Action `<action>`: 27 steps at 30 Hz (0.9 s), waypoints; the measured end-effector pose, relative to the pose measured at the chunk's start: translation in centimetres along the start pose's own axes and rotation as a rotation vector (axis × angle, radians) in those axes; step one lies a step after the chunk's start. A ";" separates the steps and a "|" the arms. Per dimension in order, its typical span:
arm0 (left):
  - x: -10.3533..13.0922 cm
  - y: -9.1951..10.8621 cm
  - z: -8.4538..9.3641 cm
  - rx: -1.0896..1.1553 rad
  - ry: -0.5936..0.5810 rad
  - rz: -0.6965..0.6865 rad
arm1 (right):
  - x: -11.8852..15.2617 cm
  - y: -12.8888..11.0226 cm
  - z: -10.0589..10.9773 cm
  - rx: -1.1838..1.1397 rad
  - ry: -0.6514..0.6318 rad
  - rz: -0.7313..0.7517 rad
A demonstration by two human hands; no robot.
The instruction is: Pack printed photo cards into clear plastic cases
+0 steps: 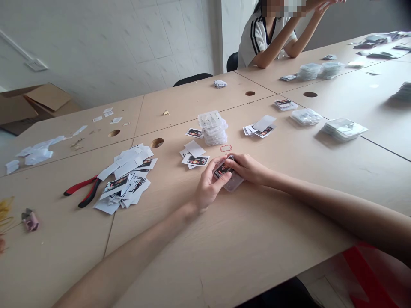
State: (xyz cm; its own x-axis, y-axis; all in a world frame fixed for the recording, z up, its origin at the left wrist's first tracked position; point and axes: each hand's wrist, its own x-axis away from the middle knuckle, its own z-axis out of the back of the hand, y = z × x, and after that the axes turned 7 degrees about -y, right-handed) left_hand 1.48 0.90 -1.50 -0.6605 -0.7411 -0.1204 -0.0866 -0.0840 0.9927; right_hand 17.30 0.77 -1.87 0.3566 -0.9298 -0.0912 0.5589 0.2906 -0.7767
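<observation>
Near the middle of the table my left hand and my right hand hold a clear plastic case between them. A dark printed card lies on the case, under both thumbs; I cannot tell whether it is inside or on top. My fingers are wrapped round the case's sides. Just beyond my hands stands a stack of clear plastic cases. Left of that stack lie a few loose cards, and to its right is another small pile of cards.
A large heap of cards lies to the left, with red-and-black pliers beside it. More clear cases stand at the right. Round holes pierce the tabletop. Across the table sits a person in a white shirt. A cardboard box is at far left.
</observation>
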 end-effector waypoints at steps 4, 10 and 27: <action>-0.1 -0.3 0.0 -0.039 0.013 0.012 | 0.2 -0.2 0.3 -0.041 -0.023 0.011; 0.0 -0.4 0.0 0.006 0.015 0.074 | 0.1 0.3 1.4 -0.199 -0.125 0.109; 0.3 -1.0 0.5 0.000 0.207 0.045 | 0.1 0.2 1.1 -0.290 -0.012 -0.003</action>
State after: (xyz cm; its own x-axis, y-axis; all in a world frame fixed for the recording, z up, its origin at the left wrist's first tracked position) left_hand 1.00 1.12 -2.54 -0.4966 -0.8651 -0.0713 -0.0600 -0.0478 0.9971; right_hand 18.29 1.00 -1.35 0.3655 -0.9272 -0.0825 0.3233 0.2096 -0.9228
